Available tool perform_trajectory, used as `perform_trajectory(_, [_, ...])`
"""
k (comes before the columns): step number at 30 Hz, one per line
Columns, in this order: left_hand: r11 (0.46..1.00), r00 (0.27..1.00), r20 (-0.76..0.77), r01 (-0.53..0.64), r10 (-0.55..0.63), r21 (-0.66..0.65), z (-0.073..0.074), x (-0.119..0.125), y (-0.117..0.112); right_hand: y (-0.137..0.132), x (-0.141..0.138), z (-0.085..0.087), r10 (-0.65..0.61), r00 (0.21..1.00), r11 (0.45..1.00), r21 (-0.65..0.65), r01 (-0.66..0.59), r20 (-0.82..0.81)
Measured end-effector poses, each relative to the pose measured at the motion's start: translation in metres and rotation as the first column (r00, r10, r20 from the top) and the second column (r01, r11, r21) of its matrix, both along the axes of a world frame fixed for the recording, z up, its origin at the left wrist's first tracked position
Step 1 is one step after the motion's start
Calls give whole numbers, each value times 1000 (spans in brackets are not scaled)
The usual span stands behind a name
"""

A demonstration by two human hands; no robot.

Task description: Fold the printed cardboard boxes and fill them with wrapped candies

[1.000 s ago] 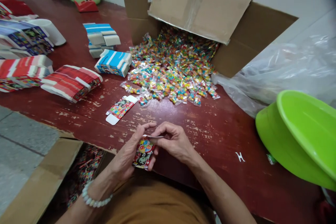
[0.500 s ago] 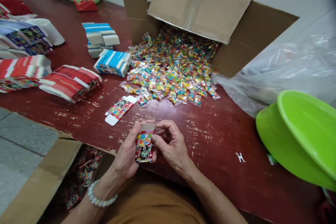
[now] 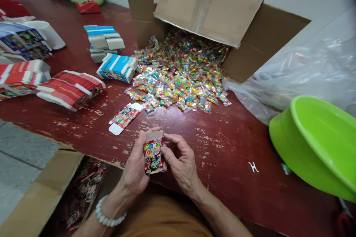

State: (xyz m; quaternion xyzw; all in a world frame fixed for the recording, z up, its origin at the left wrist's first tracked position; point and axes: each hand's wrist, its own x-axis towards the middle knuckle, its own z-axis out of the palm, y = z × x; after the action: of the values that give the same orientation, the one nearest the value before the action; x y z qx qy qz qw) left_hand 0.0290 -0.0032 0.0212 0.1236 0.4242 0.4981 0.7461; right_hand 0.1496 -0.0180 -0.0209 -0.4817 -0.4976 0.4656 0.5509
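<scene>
Both hands hold a small red printed carton (image 3: 153,156) upright over the near edge of the dark red table (image 3: 228,144). My left hand (image 3: 136,166) wraps its left side, thumb beside the raised top flap. My right hand (image 3: 179,159) pinches the carton's right side, fingers curled. A flat unfolded carton (image 3: 124,116) lies on the table just beyond. Further back, a heap of small clear candy packets (image 3: 180,74) spills out of a big tipped cardboard box (image 3: 211,3).
Stacks of flat red cartons (image 3: 69,89) and blue ones (image 3: 118,67) lie at the left. Two nested green basins (image 3: 314,144) stand at the right beside crumpled clear plastic (image 3: 306,70). A cardboard box of filled cartons (image 3: 83,189) sits below the table's near edge.
The carton went from tilted and flat between my hands to upright with its top flap raised. The view shifted slightly left.
</scene>
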Motion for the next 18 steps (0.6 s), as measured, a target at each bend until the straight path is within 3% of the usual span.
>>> perform_trajectory(4, [1000, 1000, -3, -21, 21, 6, -5, 3, -4, -1, 2, -2, -2, 1000, 999, 43, 1, 11])
perform_trajectory(7, [1000, 999, -50, -6, 6, -12, -8, 4, -6, 4, 12, 5, 75, 980, 987, 127, -99, 185])
perform_trajectory(10, [997, 994, -94, 53, -57, -50, -9, 5, -8, 7, 20, 13, 168, 955, 972, 119, -201, 243])
perform_trajectory(13, [998, 991, -124, 53, -55, -21, -9, 6, -9, 8, 20, 16, 212, 962, 974, 45, -223, 172])
perform_trajectory(18, [987, 978, -175, 128, -110, 95, -12, 2, -6, 11, 12, 12, 93, 991, 994, -55, -98, -91])
